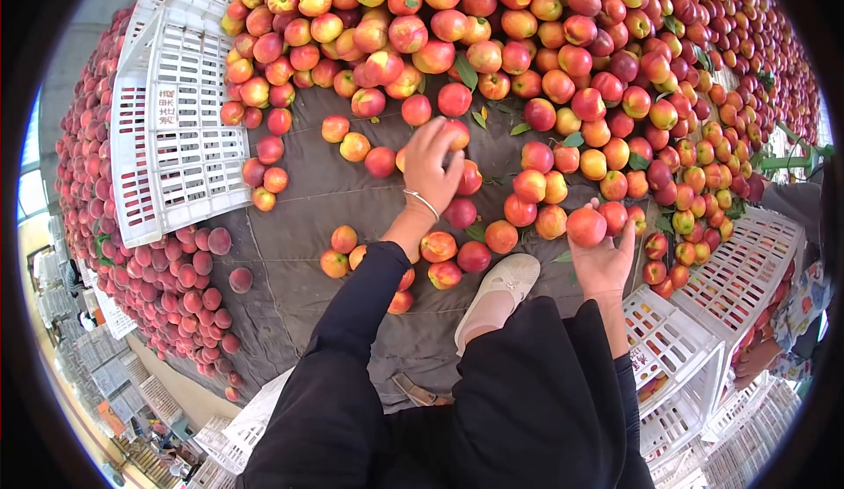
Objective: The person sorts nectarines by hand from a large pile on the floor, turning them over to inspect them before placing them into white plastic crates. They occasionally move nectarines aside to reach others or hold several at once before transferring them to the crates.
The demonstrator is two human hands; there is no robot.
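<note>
the right hand cups one nectarine just above a white crate that looks nearly empty. further out, the left hand closes over another nectarine on the dark cloth. beyond, the great heap lies unsorted: most work seems left.

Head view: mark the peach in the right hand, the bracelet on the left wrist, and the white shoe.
peach [585, 225], head view, middle of its red skin.
bracelet [422, 202], head view, band across the left wrist.
white shoe [501, 289], head view, its upper.
</note>
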